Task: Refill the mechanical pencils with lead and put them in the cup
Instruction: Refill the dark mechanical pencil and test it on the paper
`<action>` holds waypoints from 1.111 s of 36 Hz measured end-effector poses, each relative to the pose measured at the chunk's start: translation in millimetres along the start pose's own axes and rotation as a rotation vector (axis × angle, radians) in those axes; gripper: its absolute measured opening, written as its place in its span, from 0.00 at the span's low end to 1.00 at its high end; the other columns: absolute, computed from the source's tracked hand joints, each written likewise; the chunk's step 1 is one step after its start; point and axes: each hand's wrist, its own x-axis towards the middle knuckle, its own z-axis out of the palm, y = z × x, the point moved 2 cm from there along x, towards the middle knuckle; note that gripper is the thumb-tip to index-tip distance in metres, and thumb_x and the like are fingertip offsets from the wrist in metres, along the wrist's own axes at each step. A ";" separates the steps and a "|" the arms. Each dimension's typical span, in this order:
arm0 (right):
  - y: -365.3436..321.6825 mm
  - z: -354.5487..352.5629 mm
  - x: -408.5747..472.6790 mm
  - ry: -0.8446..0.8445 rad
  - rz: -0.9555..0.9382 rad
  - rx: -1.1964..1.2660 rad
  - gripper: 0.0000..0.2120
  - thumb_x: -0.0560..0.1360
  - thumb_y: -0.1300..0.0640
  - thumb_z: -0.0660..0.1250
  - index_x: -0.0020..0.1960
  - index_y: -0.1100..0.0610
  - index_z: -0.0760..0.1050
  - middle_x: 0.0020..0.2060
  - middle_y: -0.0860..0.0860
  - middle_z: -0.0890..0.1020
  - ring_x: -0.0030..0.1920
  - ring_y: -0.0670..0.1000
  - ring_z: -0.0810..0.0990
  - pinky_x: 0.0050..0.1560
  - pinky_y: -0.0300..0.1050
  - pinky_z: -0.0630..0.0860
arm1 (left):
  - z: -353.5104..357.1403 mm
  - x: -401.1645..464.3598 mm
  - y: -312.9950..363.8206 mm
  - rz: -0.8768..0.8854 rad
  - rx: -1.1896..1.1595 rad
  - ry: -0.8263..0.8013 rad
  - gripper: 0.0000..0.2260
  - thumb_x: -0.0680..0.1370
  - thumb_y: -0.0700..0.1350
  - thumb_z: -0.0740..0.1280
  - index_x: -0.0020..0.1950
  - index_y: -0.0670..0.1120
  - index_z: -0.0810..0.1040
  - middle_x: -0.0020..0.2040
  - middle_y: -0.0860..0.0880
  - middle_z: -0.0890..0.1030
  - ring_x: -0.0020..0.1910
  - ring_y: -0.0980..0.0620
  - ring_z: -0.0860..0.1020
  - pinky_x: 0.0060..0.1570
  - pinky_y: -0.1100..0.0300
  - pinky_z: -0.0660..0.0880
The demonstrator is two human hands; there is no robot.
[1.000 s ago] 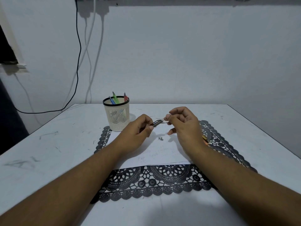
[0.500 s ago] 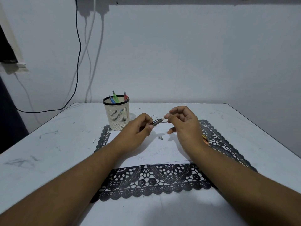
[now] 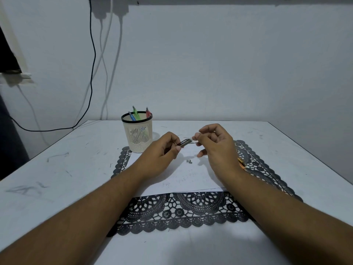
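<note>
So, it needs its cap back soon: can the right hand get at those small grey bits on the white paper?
Probably yes: the small grey bits lie uncovered on the white paper, just beside the right hand, though its fingertips look busy pinching something.

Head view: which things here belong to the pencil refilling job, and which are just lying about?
Part of the job:
dark pencil held by left hand
right hand pinching at its end
cup holding three pencils
small grey pieces on the paper

Just lying about:
lace mat
wall cables
</note>
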 end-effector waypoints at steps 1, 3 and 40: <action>0.2 -0.1 -0.1 -0.005 0.000 0.004 0.04 0.79 0.64 0.72 0.51 0.58 0.77 0.45 0.59 0.86 0.43 0.51 0.81 0.34 0.45 0.79 | -0.2 0.0 0.4 0.000 0.002 0.002 0.06 0.84 0.46 0.64 0.51 0.57 0.74 0.37 0.52 0.76 0.36 0.52 0.71 0.40 0.53 0.68; 0.5 -0.2 0.2 -0.013 0.000 0.007 0.04 0.79 0.64 0.71 0.51 0.58 0.77 0.45 0.58 0.86 0.43 0.51 0.81 0.34 0.45 0.79 | -0.6 0.2 1.6 0.002 0.011 0.004 0.06 0.84 0.46 0.64 0.51 0.58 0.74 0.37 0.49 0.77 0.36 0.52 0.71 0.40 0.53 0.68; 18.2 -10.9 6.2 -0.244 0.070 -0.675 0.06 0.79 0.55 0.71 0.44 0.49 0.84 0.36 0.43 0.82 0.36 0.38 0.76 0.37 0.36 0.71 | -7.6 1.5 1.5 -0.052 0.100 0.063 0.02 0.84 0.47 0.64 0.52 0.52 0.74 0.39 0.43 0.79 0.33 0.56 0.70 0.36 0.58 0.65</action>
